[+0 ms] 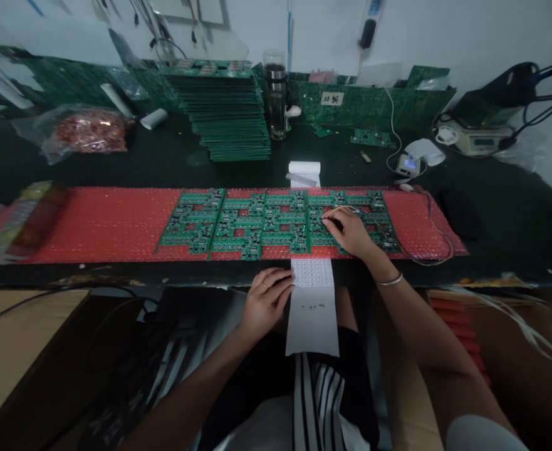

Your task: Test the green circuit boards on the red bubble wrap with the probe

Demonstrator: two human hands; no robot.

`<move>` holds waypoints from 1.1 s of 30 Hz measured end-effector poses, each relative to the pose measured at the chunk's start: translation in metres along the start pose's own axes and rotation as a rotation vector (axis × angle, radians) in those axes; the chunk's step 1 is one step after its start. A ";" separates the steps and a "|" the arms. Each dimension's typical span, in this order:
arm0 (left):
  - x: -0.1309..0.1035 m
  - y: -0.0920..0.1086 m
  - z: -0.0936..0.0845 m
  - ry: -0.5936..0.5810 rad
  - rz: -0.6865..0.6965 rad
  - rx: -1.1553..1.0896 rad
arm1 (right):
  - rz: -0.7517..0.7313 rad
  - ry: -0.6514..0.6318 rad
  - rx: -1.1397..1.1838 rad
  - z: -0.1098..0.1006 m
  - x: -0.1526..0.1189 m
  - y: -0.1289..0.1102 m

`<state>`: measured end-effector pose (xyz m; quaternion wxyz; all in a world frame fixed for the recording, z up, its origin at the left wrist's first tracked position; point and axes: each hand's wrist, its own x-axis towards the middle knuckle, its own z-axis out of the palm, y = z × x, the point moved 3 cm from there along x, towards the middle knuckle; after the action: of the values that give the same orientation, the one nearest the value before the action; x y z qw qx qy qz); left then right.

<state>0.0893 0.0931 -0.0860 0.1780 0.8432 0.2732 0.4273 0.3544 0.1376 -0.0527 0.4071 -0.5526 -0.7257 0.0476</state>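
The right hand (349,233) pinches a yellow cable (339,208) over the green circuit boards (282,239), its fingers hiding the cable's tip. The left hand (266,297) touches the near label strip's (312,322) left edge; whether it grips, I cannot tell. Far left, a wrapped packet (26,219) blurs.

Off to my left I see a clear plastic bag (41,134) of copper-coloured pieces (90,130), a white roll (154,119) just beside it. Ahead of me a drink bottle (276,100) stands upright before the white wall (322,37), which bears a power strip (373,9). Far right sits a digital scale (485,140).
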 end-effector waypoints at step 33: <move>0.204 -0.069 0.066 -0.529 0.151 0.018 | -0.008 0.151 -0.010 0.002 -0.002 -0.011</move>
<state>0.2209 0.2678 -0.0335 0.2036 0.9450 0.1573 0.2017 0.3446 0.1328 -0.0497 0.4579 -0.5539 -0.6954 0.0005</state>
